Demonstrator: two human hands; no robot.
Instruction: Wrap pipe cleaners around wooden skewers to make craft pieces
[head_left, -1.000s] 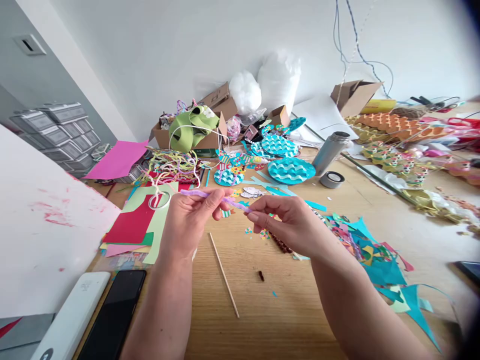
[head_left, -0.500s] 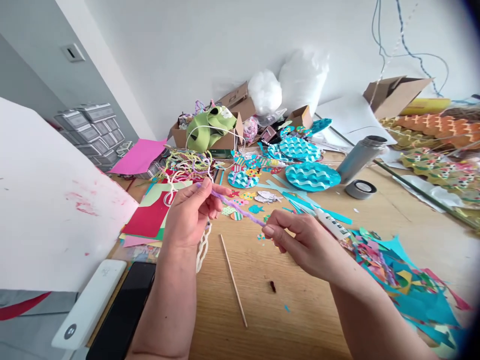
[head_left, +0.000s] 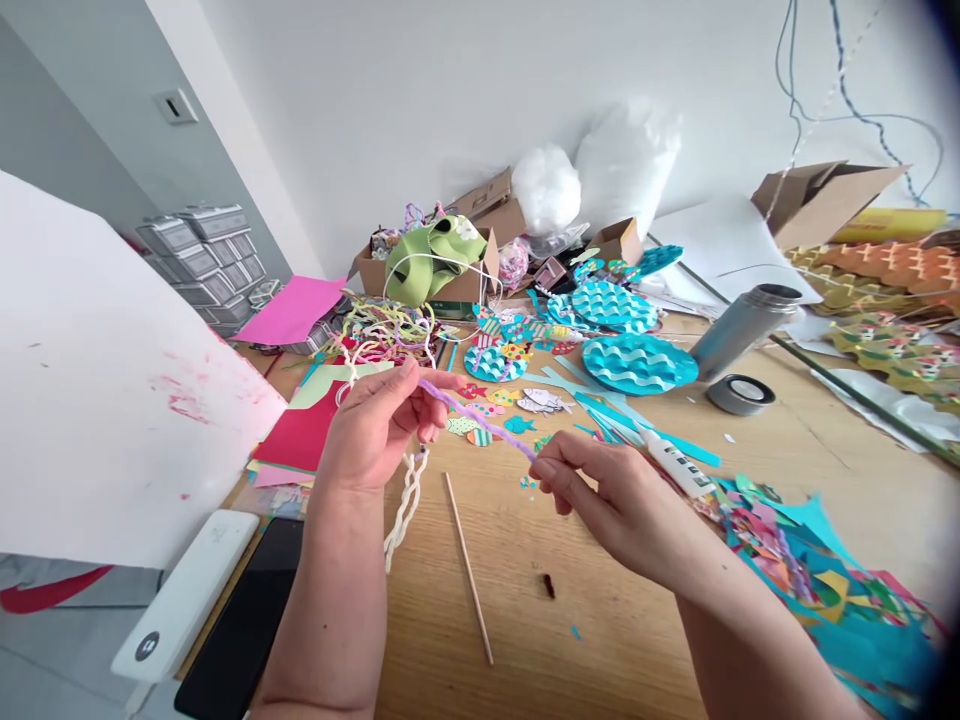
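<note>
A length of purple yarn (head_left: 480, 420) stretches nearly straight between my two hands above the table. My left hand (head_left: 379, 420) pinches its upper end between thumb and fingers. At the lower end, my right hand (head_left: 589, 480) grips the yarn between thumb and forefinger. Cream braided yarn (head_left: 406, 510) hangs down below my left hand; its upper part is hidden behind the fingers. On the table beneath lies a thin wooden stick (head_left: 469, 570), touched by neither hand. Small paper fish (head_left: 544, 400) lie just beyond the purple yarn.
A glue bottle (head_left: 677, 462) and paper scraps (head_left: 832, 590) lie to the right. Farther back stand a metal flask (head_left: 746, 330), its lid (head_left: 741, 394) and a blue wavy disc (head_left: 639, 363). A phone (head_left: 244, 610) and a white power bank (head_left: 187, 590) are at the left.
The view has shifted slightly, so most things sit a little farther right. Both hands keep hold of the purple yarn, and the cream braid hangs a little differently.
</note>
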